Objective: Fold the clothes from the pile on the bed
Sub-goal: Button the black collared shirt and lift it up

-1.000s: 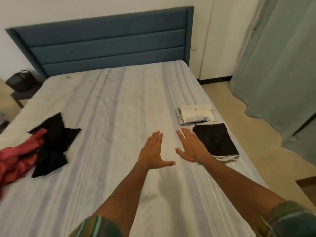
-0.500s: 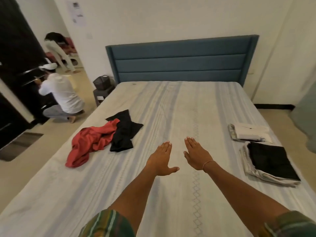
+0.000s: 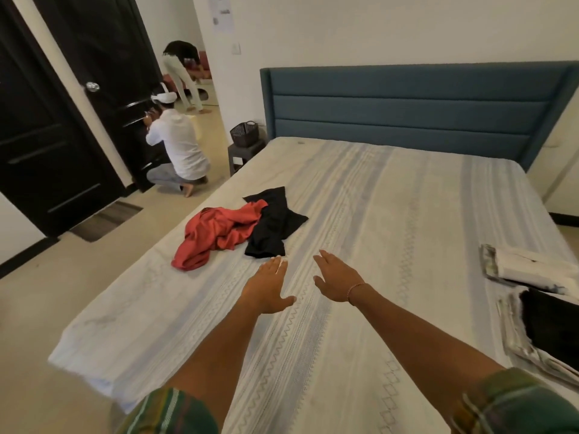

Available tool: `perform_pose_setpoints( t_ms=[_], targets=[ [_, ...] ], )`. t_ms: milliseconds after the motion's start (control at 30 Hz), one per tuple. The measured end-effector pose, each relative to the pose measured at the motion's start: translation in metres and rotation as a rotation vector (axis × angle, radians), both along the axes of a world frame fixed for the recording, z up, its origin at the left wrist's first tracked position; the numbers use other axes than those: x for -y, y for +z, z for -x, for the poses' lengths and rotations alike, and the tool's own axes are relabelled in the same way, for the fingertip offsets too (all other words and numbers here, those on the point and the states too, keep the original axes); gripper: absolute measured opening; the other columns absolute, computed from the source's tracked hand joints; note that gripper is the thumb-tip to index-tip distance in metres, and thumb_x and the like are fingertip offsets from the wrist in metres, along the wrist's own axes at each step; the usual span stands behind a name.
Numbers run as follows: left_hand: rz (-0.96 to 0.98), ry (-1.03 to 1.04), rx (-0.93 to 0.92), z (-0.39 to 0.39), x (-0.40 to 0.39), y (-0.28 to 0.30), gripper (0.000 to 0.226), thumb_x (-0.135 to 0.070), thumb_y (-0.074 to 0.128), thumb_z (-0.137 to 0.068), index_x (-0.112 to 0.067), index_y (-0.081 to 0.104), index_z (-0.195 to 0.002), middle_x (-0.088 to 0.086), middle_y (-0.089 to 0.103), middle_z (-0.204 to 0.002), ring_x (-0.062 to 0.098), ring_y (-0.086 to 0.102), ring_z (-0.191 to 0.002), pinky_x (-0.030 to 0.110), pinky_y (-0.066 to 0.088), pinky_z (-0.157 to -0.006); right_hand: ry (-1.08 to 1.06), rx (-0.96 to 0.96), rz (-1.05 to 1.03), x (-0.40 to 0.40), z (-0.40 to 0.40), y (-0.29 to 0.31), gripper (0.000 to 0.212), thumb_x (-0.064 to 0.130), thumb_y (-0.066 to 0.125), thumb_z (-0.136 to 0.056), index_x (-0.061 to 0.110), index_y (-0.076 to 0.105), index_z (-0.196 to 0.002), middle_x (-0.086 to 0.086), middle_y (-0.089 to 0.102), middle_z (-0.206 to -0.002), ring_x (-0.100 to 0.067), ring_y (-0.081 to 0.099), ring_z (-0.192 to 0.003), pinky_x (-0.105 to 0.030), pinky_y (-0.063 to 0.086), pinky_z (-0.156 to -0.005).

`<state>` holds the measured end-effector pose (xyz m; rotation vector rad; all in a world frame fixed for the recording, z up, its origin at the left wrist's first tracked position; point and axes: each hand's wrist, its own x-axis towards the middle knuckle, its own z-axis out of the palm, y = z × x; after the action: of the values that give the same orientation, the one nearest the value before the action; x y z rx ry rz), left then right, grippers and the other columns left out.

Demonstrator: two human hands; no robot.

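On the bed (image 3: 391,214), toward its left side, we see the last of the pile: a red garment (image 3: 216,234) crumpled against a black garment (image 3: 272,227). Our left hand (image 3: 266,289) and right hand (image 3: 336,281) hover flat, fingers straight and together, holding nothing, the left fingertips just short of the black cloth. Both pieces look soft, light and limp; we judge a pinch at a hem or shoulder seam best.

Bed (image 3: 360,198): red garment (image 3: 216,234), black garment (image 3: 272,228); left hand (image 3: 269,289), right hand (image 3: 336,280) flat, fingers straight, empty.
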<state>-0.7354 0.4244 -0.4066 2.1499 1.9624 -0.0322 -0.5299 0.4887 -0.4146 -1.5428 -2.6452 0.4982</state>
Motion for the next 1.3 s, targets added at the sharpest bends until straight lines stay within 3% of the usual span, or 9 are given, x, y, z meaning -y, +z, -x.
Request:
perform_pose_setpoints(
  t_ms=[233,400,633,767,900,1067,1167,1233,1300],
  targets=[
    [0.075,0.044,-0.044,0.060,-0.042,-0.027,0.092,-0.058,0.052,-0.096,-0.014,0.004,-0.161,0.010,-0.003,-0.169,0.028,0.000,-0.155,0.043,0.010,-0.125,0.031,0.052,0.058,-0.054,0.054,-0.032,0.059,0.038,0.045,-0.105,0.015,0.028,-0.157,-0.009,0.009,-0.169,-0.028,0.022,-0.152,-0.041,0.026,-0.121],
    [0.159,0.067,-0.059,0.112,-0.092,-0.068,0.088,-0.056,0.050,-0.098,-0.015,0.004,-0.161,0.010,-0.006,-0.168,0.027,-0.003,-0.155,0.041,0.005,-0.125,0.051,0.092,0.117,-0.115,0.111,-0.085,0.055,0.039,0.044,-0.105,0.015,0.034,-0.154,-0.008,0.009,-0.168,-0.031,0.031,-0.146,-0.044,0.034,-0.116],
    [0.234,0.038,-0.065,0.174,-0.174,-0.138,0.083,-0.051,0.051,-0.099,-0.015,0.007,-0.161,0.011,-0.002,-0.169,0.027,0.000,-0.156,0.042,0.006,-0.127,0.079,0.135,0.255,-0.192,0.192,-0.179,0.053,0.037,0.044,-0.105,0.018,0.036,-0.154,-0.008,0.005,-0.169,-0.033,0.030,-0.146,-0.045,0.035,-0.116],
    [0.234,0.025,-0.065,0.192,-0.213,-0.172,0.082,-0.049,0.048,-0.101,-0.012,0.007,-0.161,0.013,-0.001,-0.168,0.028,0.001,-0.155,0.042,0.005,-0.127,0.108,0.174,0.224,-0.233,0.220,-0.214,0.051,0.037,0.045,-0.105,0.017,0.043,-0.151,-0.008,0.008,-0.169,-0.032,0.044,-0.137,-0.043,0.038,-0.113],
    [0.241,0.028,-0.050,0.207,-0.245,-0.206,0.079,-0.048,0.050,-0.100,-0.013,0.011,-0.160,0.014,0.000,-0.168,0.029,0.003,-0.155,0.042,0.006,-0.125,0.131,0.182,0.232,-0.274,0.247,-0.248,0.042,0.030,0.049,-0.104,0.017,0.052,-0.143,-0.006,-0.007,-0.169,-0.031,0.046,-0.134,-0.042,0.045,-0.106],
    [0.268,0.046,-0.018,0.211,-0.271,-0.241,0.078,-0.045,0.051,-0.100,-0.012,0.014,-0.160,0.016,-0.001,-0.168,0.031,0.007,-0.154,0.043,0.008,-0.126,0.147,0.174,0.274,-0.307,0.267,-0.286,0.042,0.034,0.061,-0.097,0.017,0.057,-0.135,-0.004,-0.015,-0.168,-0.032,0.039,-0.134,-0.041,0.046,-0.105],
    [0.278,0.045,-0.011,0.215,-0.274,-0.252,0.077,-0.044,0.051,-0.100,-0.013,0.015,-0.160,0.016,-0.001,-0.167,0.031,0.006,-0.154,0.043,0.008,-0.126,0.126,0.148,0.289,-0.305,0.267,-0.305,0.052,0.028,0.058,-0.100,0.011,0.044,-0.147,-0.002,-0.007,-0.169,-0.030,0.041,-0.135,-0.040,0.044,-0.108],
    [0.282,0.061,0.002,0.217,-0.275,-0.255,0.076,-0.044,0.051,-0.100,-0.014,0.015,-0.160,0.017,0.000,-0.167,0.031,0.006,-0.154,0.043,0.010,-0.126,0.070,0.092,0.307,-0.299,0.263,-0.307,0.059,0.020,0.053,-0.103,0.010,0.029,-0.156,-0.005,0.008,-0.168,-0.030,0.041,-0.137,-0.038,0.041,-0.111],
    [0.273,0.104,0.037,0.216,-0.280,-0.254,0.076,-0.043,0.053,-0.100,-0.015,0.015,-0.160,0.018,0.001,-0.167,0.032,0.007,-0.154,0.044,0.012,-0.126,0.018,-0.013,0.263,-0.295,0.259,-0.300,0.057,0.017,0.048,-0.104,0.011,0.027,-0.158,-0.011,0.030,-0.161,-0.030,0.043,-0.136,-0.037,0.041,-0.110]
  ],
)
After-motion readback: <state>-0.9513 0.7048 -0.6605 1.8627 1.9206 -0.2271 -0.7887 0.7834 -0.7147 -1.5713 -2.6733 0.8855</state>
